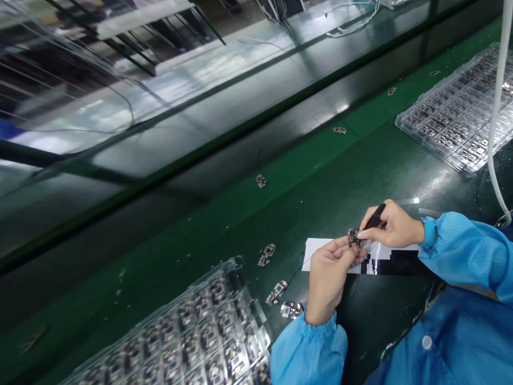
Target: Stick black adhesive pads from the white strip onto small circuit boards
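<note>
Left grip [329,267] pinched a board [352,237] over a sheet [318,247] on the bench [224,224]; right grip [395,224] held a black tool [375,216], its long axis slanting down and left toward the board

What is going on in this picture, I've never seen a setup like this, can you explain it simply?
There's no machine here. One camera, worn on a person's head, looks down at their own bare hands. The left hand holds a small circuit board; the right hand holds a dark, pen-like tool close to it. Below them lies a black-and-white sheet. The green surface also bears loose boards and two clear trays of similar pieces: a nearer tray and a farther tray.
</note>
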`<state>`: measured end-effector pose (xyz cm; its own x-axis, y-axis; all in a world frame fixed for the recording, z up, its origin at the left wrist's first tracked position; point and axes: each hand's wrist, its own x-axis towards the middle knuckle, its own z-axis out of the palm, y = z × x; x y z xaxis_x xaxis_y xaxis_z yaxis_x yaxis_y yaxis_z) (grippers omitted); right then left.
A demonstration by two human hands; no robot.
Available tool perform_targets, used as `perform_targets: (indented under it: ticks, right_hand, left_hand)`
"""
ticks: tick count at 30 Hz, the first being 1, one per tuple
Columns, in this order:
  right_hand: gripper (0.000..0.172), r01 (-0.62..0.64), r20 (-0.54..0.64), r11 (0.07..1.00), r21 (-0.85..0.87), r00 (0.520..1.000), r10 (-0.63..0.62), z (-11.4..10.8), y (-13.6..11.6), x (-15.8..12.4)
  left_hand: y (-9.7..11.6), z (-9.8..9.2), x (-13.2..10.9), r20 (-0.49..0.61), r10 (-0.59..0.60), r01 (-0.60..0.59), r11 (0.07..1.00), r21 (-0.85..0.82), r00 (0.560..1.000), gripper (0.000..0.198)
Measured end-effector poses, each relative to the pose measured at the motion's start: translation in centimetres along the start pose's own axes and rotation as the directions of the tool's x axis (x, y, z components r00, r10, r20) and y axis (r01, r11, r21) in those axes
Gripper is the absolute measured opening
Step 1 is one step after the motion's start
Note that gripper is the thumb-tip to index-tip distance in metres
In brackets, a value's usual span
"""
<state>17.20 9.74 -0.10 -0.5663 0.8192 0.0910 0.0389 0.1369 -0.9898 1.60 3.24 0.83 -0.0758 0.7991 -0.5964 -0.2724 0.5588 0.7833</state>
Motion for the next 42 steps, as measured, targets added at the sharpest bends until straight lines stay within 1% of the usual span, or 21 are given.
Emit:
perform_targets:
  ticks: [3, 5, 8, 11, 15, 19, 21, 24, 28, 30, 32, 34, 35, 37, 38, 39, 40, 42]
  right_hand:
    - [0.019, 0.070, 0.003, 0.996, -0.064, 0.998, -0.069, 0.0, 0.0, -0.1]
    - [0.019, 0.084, 0.001, 0.993, -0.085, 0.996, -0.085, 0.0, -0.1, -0.2]
    - [0.017, 0.076, -0.024, 0.993, -0.087, 0.997, -0.079, -0.1, -0.2, -0.2]
    - [0.016, 0.053, -0.049, 0.998, -0.040, 0.997, -0.055, -0.1, -0.4, -0.1]
    - [0.016, 0.019, -0.025, 1.000, 0.005, 1.000, -0.019, -0.2, -0.5, -0.1]
    - [0.017, 0.035, -0.027, 0.999, -0.005, 0.999, -0.036, -0.1, -0.4, -0.1]
    - [0.018, 0.026, -0.071, 1.000, -0.006, 0.997, -0.026, -0.2, -0.5, -0.1]
    - [0.023, -0.013, -0.183, 1.000, 0.003, 0.983, 0.013, -0.3, -0.6, 0.0]
    - [0.028, -0.029, -0.356, 0.998, 0.052, 0.933, 0.045, -0.6, -0.4, 0.6]
    - [0.031, -0.039, -0.403, 0.995, 0.090, 0.912, 0.072, -0.8, 0.0, 0.9]
    - [0.033, -0.077, -0.426, 0.989, 0.125, 0.896, 0.123, -1.0, 0.5, 1.1]
    - [0.034, -0.126, -0.431, 0.982, 0.143, 0.885, 0.176, -1.1, 1.1, 1.3]
    - [0.034, -0.147, -0.426, 0.979, 0.141, 0.883, 0.194, -1.2, 1.4, 1.3]
    - [0.033, -0.170, -0.408, 0.978, 0.124, 0.890, 0.206, -1.1, 1.9, 1.3]
    - [0.032, -0.174, -0.400, 0.978, 0.112, 0.893, 0.205, -1.0, 2.1, 1.3]
    - [0.032, -0.176, -0.395, 0.979, 0.100, 0.896, 0.202, -0.9, 2.3, 1.2]
    - [0.031, -0.177, -0.394, 0.980, 0.086, 0.898, 0.197, -0.8, 2.5, 1.2]
    - [0.028, -0.175, -0.394, 0.983, 0.056, 0.900, 0.183, -0.6, 2.7, 1.2]
  left_hand:
    - [0.1, 0.0, 0.0, -0.001, -0.012, 0.012, 1.000, -0.005, 1.000, 0.028]
    - [0.1, 0.0, 0.0, -0.005, -0.017, 0.017, 1.000, -0.010, 1.000, 0.029]
    - [0.1, 0.0, 0.0, -0.017, -0.024, 0.024, 1.000, -0.011, 1.000, 0.030]
    - [0.1, -0.1, 0.0, -0.026, -0.027, 0.026, 1.000, -0.012, 0.999, 0.031]
    - [0.1, -0.2, 0.0, -0.021, -0.024, 0.023, 1.000, -0.016, 0.999, 0.031]
    - [0.0, -0.3, -0.1, -0.022, -0.022, 0.022, 0.999, -0.029, 1.000, 0.034]
    - [0.1, -0.4, -0.1, -0.025, -0.022, 0.021, 0.999, -0.033, 0.999, 0.036]
    - [0.0, -0.4, 0.0, -0.027, -0.021, 0.020, 0.999, -0.047, 0.999, 0.036]
    - [-0.1, -0.3, -0.1, -0.022, -0.035, 0.033, 0.996, -0.086, 0.999, 0.039]
    - [0.3, -0.3, -0.6, -0.024, -0.042, 0.039, 0.994, -0.105, 0.999, 0.040]
    - [1.2, -0.6, -1.5, -0.034, -0.034, 0.030, 0.994, -0.109, 0.999, 0.037]
    - [2.8, -1.4, -2.2, -0.061, 0.004, -0.010, 0.996, -0.085, 0.998, 0.034]
    - [3.8, -2.2, -2.2, -0.089, 0.037, -0.042, 0.997, -0.064, 0.995, 0.033]
    - [6.0, -4.5, -1.6, -0.193, 0.120, -0.124, 0.992, -0.008, 0.974, 0.027]
    - [7.1, -6.0, -0.9, -0.267, 0.164, -0.163, 0.986, 0.025, 0.950, 0.023]
    - [8.3, -7.8, 0.1, -0.345, 0.204, -0.196, 0.979, 0.060, 0.916, 0.018]
    - [9.4, -9.7, 1.2, -0.423, 0.240, -0.219, 0.971, 0.097, 0.874, 0.013]
    - [11.3, -13.5, 3.5, -0.517, 0.279, -0.226, 0.960, 0.165, 0.809, 0.010]
